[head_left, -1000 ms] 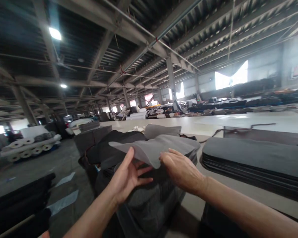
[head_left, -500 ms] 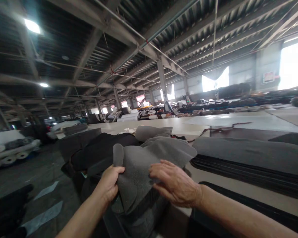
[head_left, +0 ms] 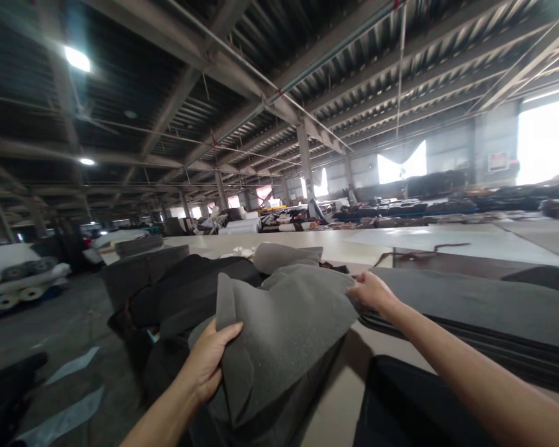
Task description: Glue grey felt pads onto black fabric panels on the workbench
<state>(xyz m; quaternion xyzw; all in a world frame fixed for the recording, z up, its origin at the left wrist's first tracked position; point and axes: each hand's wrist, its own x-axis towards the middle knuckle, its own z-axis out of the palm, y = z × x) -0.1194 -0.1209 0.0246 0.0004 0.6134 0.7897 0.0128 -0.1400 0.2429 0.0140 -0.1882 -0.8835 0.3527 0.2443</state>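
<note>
A grey sheet of thick material (head_left: 293,329) is stretched between my two hands over a heap of similar grey pieces. My left hand (head_left: 209,357) grips its left side, thumb on top, beside an upright flap. At the sheet's right corner, my right hand (head_left: 370,292) is closed on the edge, with the fingertips partly hidden. Behind the sheet lies another grey piece (head_left: 284,256), and black material (head_left: 200,282) is bunched to the left.
A stack of dark flat sheets (head_left: 475,304) lies on the pale table (head_left: 340,397) at the right. A black piece (head_left: 400,397) is near the front edge. White rolls (head_left: 4,301) stand far left, above a grey floor (head_left: 74,335).
My right hand has moved right and up from the middle of the sheet and closed on its right corner. The sheet is pulled wider, and my left hand keeps its grip.
</note>
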